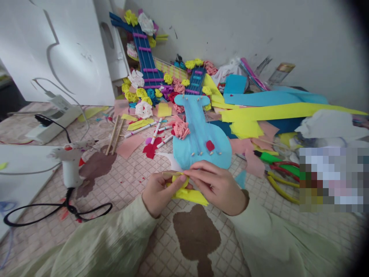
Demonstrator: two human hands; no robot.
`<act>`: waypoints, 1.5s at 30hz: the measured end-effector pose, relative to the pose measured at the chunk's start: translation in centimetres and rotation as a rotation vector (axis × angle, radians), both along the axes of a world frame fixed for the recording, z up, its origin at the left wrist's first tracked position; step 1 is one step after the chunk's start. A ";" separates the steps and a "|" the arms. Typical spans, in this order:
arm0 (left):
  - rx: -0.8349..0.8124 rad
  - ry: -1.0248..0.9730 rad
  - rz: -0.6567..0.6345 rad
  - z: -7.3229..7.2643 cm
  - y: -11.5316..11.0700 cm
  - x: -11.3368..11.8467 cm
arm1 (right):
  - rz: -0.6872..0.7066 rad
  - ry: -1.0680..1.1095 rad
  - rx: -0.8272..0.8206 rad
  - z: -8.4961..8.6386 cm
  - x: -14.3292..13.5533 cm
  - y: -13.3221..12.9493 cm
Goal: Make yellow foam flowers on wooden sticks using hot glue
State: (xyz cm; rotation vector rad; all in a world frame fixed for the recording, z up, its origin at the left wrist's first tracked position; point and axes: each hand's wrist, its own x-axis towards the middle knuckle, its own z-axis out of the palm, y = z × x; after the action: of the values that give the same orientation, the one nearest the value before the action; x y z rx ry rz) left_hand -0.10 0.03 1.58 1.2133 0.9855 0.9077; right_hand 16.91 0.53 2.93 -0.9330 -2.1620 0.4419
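Observation:
Yellow crepe paper [190, 195] is bunched between both hands at the lower middle, with a loose strip hanging toward the right. My left hand [164, 190] is closed on it, thumb on top, and a thin wooden stick [170, 174] shows at its fingers. My right hand [217, 186] pinches the same paper from the right, fingertips close to the left thumb. Just beyond the hands lies a light blue guitar-shaped piece [198, 134] with a pink paper flower [181, 130] on its left side and a red patch [210, 145].
A hot glue gun [71, 165] with a black cable stands at left near a power strip [53, 121]. Dark blue decorated guitars [148, 57] lean at the back. Yellow strips [288, 111], green-handled pliers [276, 163] and paper scraps lie right.

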 end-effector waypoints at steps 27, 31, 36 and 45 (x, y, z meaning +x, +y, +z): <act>0.379 0.267 -0.078 -0.1 -0.3 -0.3 | -0.095 0.087 -0.203 0.4 -0.6 -0.1; 0.346 0.257 -0.108 0.0 -0.5 -0.3 | -0.114 0.014 -0.168 0.2 -0.5 -0.2; 0.300 0.236 -0.130 0.1 -0.5 -0.2 | -0.131 -0.003 -0.138 0.1 -0.6 -0.4; 0.222 0.232 -0.046 -0.8 -0.6 -0.2 | -0.144 0.085 -0.200 0.3 -0.8 -0.3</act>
State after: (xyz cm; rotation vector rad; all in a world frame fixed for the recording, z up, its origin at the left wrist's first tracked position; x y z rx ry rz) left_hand -0.25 -0.54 0.80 1.5496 1.0548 0.8697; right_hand 16.06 0.26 3.27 -1.1503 -1.9845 0.6231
